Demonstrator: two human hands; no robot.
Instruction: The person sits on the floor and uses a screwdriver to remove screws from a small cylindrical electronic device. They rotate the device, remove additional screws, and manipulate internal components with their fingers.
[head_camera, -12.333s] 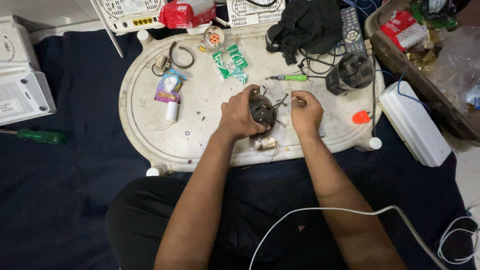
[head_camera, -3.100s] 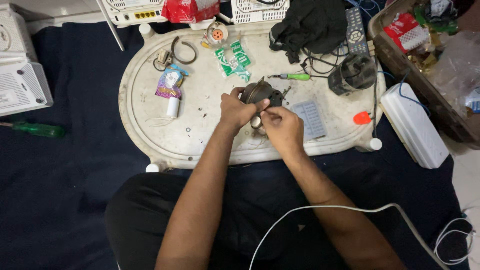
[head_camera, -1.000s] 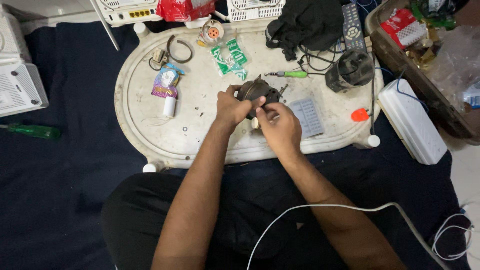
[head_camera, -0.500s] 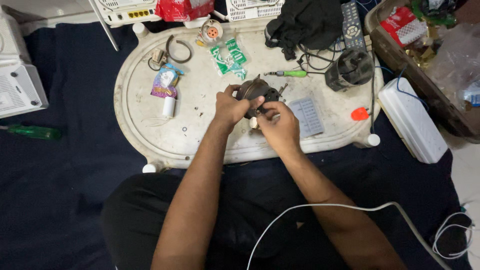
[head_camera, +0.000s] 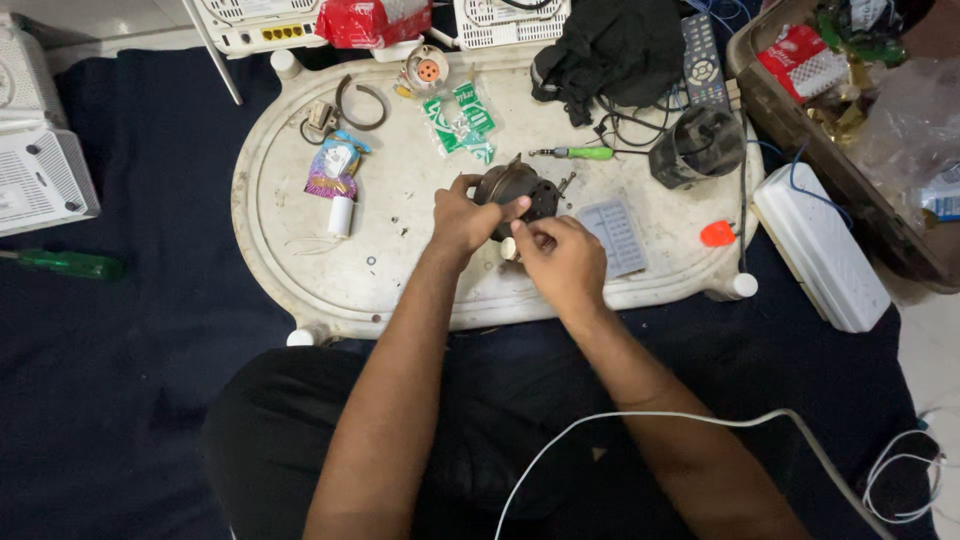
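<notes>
Centrally on the white oval tray (head_camera: 300, 260), the left hand (head_camera: 462, 215) is clamping the round dark motor (head_camera: 520, 188) from nine o'clock, while the right hand (head_camera: 560, 258) is pinching a small white piece (head_camera: 509, 248) at its six o'clock. A green-and-white sachet (head_camera: 460, 120) is lying at eleven o'clock, a purple packet (head_camera: 332, 170) at nine.

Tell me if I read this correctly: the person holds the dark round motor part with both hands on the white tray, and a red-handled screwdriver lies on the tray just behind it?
Not quite. The screwdriver behind the dark round motor part has a green handle, not red, as the head view shows. The rest holds: the left hand and right hand are both at the part, over the white tray.
</notes>
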